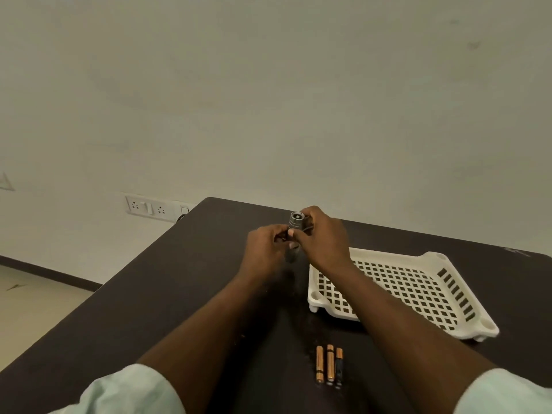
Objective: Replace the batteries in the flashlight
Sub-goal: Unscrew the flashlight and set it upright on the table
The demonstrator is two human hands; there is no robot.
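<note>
I hold a small grey flashlight [295,224] upright above the dark table [167,294], its round end facing up. My right hand [324,237] wraps its upper part from the right. My left hand [264,249] pinches its lower body from the left; that part is blurred and mostly hidden by fingers. Three slim batteries [329,365] lie side by side near the table's front: two copper-coloured ones and one with a black body.
A white perforated plastic tray [433,261] sits on the table to the right, under my right forearm. A wall with a socket and switch panel [148,208] stands behind the table's far left corner. The floor drops away on the left.
</note>
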